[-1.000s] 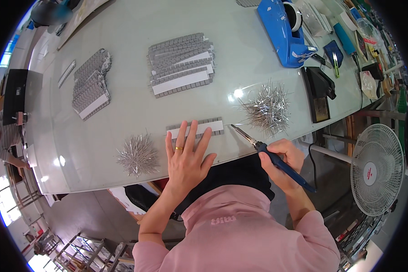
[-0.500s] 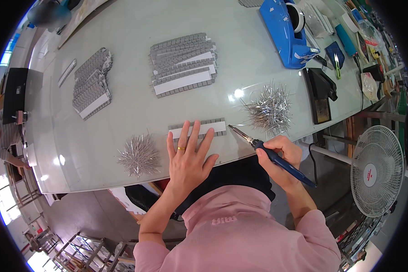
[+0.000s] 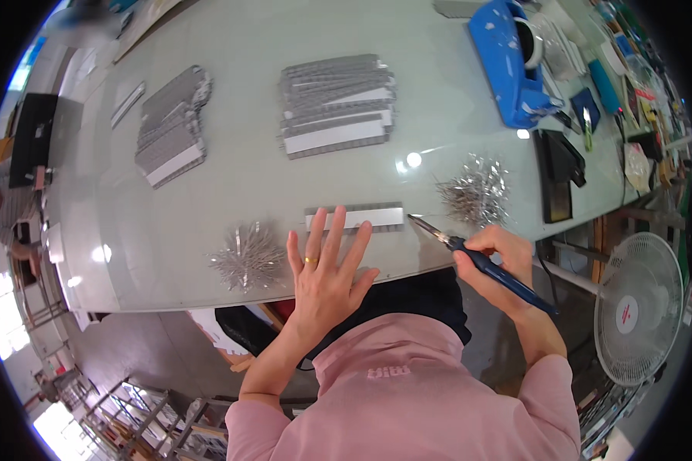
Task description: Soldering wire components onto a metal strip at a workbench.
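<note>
My left hand (image 3: 329, 269) lies with fingers spread over a narrow grey strip with a white band (image 3: 380, 217), its fingertips resting on the strip's left and middle part. A gold ring (image 3: 311, 261) is on one finger. My right hand (image 3: 507, 265) is closed round the dark blue handle of a soldering iron (image 3: 500, 276). The iron's tip points left, close by the strip's right end; I cannot tell whether they touch. A heap of thin silvery wire pieces (image 3: 477, 192) lies beyond the iron, and a second wire heap (image 3: 247, 257) sits left of my left hand.
Farther back lie two stacks of similar strips, one in the middle (image 3: 334, 140) and one at left (image 3: 173, 163). A blue tape dispenser (image 3: 496, 58) stands back right, near a black soldering iron stand (image 3: 553, 177). Beside the table's right edge is a fan (image 3: 627, 311).
The whole view has shifted, so the table's things appear farther right. My left hand has slid slightly left and nearer me relative to the strip. The iron's tip stays by the strip's right end.
</note>
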Available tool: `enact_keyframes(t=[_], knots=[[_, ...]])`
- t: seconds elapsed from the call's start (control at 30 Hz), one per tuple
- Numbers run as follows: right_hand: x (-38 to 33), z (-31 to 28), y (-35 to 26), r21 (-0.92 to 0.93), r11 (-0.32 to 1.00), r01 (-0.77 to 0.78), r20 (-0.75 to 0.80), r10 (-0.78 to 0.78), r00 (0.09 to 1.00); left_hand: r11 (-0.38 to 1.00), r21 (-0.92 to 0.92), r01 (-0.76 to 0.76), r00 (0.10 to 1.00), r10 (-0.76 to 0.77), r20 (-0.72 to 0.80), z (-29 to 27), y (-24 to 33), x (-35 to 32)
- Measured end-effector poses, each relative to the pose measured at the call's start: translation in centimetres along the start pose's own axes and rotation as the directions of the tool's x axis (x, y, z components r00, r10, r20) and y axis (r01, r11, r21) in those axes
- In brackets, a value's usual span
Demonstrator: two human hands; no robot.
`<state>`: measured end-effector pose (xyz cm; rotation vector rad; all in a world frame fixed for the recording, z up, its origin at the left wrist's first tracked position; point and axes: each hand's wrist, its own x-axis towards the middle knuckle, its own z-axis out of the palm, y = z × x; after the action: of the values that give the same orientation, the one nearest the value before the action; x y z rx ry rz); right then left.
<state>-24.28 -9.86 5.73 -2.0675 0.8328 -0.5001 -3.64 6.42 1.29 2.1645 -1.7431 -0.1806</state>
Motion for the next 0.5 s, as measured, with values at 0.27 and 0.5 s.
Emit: enact_keyframes(t=[0.27, 0.5], knots=[[-2.3, 0.3, 3.7, 0.391, 0.917, -0.075, -0.158, 0.147, 0.976, 0.879, 0.139, 0.456, 0.876, -0.415, -0.247, -1.0, -2.7, -3.2], [-1.6, 2.0, 2.8, 0.395, 0.917, -0.046, -0.139, 0.109, 0.984, 0.897, 0.109, 0.429, 0.902, -0.417, -0.114, -1.7, -5.4, -4.0]])
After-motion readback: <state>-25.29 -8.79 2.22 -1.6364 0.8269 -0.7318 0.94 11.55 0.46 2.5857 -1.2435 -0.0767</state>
